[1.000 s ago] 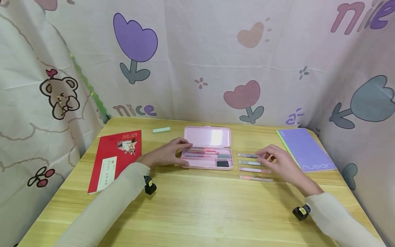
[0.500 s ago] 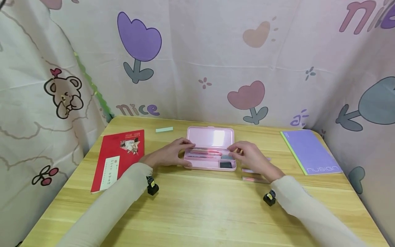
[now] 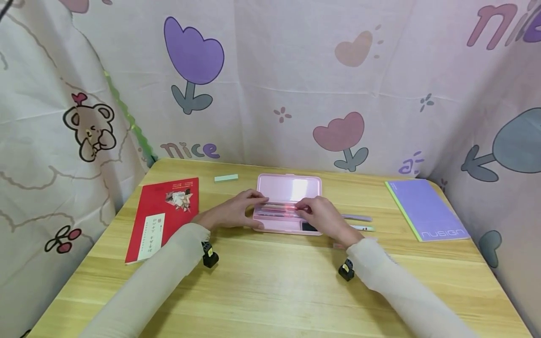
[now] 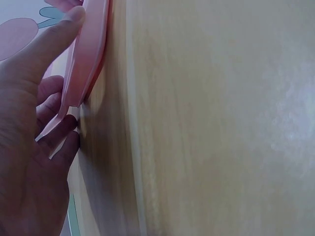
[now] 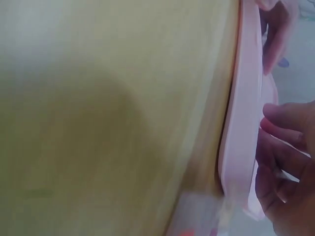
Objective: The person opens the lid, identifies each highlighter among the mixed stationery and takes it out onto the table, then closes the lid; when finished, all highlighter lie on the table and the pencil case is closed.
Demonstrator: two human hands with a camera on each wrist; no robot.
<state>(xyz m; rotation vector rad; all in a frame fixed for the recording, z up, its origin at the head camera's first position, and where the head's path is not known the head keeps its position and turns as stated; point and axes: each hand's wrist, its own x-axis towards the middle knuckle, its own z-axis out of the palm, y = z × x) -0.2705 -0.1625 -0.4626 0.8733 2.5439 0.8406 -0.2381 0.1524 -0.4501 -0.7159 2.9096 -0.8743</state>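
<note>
The left hand [image 3: 234,210], thumb and fingers spread, gripped the left end of a pink pencil case [image 3: 279,225] on the worktop [image 3: 270,286], while the right hand [image 3: 323,214] bent over its pens [image 3: 274,212], any hold unclear.

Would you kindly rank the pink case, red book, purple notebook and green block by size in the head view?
1. Red book and pink case: partly covered, too close to rank
2. Purple notebook
3. Green block
</note>
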